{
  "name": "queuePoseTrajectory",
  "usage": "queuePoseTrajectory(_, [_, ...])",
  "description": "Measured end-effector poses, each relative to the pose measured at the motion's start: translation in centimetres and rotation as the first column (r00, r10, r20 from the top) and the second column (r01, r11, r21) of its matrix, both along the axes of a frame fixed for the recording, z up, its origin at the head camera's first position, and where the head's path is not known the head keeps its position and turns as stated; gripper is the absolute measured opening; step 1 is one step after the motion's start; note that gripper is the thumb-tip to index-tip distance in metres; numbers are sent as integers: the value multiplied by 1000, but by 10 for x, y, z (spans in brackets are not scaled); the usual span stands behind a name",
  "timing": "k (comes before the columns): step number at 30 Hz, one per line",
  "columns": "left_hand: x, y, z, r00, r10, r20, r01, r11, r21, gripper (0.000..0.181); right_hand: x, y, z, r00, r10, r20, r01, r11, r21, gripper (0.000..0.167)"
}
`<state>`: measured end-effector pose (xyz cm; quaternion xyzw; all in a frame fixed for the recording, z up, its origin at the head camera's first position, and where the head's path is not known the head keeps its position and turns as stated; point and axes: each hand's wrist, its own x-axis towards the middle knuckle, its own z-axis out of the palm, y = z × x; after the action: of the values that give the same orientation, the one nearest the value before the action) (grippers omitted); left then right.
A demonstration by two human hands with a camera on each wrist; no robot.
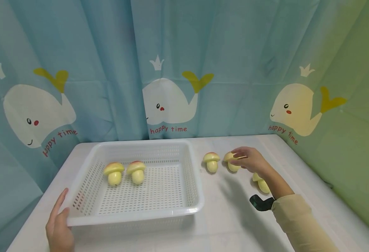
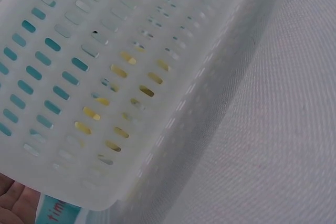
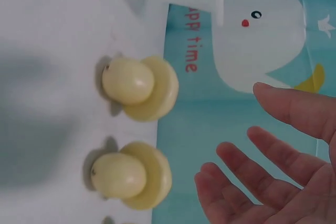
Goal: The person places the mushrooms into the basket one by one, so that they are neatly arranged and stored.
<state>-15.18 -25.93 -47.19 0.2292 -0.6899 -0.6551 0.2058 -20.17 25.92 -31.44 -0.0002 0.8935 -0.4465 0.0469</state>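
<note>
The left hand (image 1: 59, 227) holds the white basket (image 1: 134, 217) at its near left corner, thumb against the rim and fingers along the outside. Two yellow toy mushrooms (image 1: 114, 174) (image 1: 137, 173) lie in the basket's left half. Right of the basket, three more mushrooms (image 1: 211, 162) (image 1: 233, 161) (image 1: 262, 185) are on the table. The right hand (image 1: 250, 159) is over the middle one, partly covering it, its fingers parted and slightly bent. In the right wrist view, nothing is between the fingers of that hand (image 3: 273, 166), and two mushrooms (image 3: 128, 81) (image 3: 119, 176) show beside it.
The white table (image 1: 215, 217) carries the basket and loose mushrooms. A blue curtain (image 1: 241, 70) with whale prints hangs behind the table, and a green one (image 1: 360, 140) stands along the right side. A dark piece (image 1: 261, 203) juts out by the right wrist.
</note>
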Motion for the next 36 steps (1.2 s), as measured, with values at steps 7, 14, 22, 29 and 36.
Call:
queuePoseTrajectory(7, [1,0,-1,1000,7,-11,-6,999,40,47,7,20,-1,1000,-3,9,3,1000,10,56])
queuePoseTrajectory(14, [4,3,6,1000,-4,-14,5,999,53,47,12,38,-1,1000,-7,22,6,999,44,55])
queuePoseTrajectory(22, [11,13,22,993,-56,-102,61,997,46,47,19,65,-2,999,-39,-21,41,992,119,55])
queuePoseTrajectory(29, [8,6,11,995,-54,-80,53,998,-18,48,24,78,-13,999,-25,-36,33,973,228,57])
queuePoseTrajectory(36, [7,3,5,998,-45,-50,44,999,-21,48,26,83,-30,1000,-1,-26,11,927,374,63])
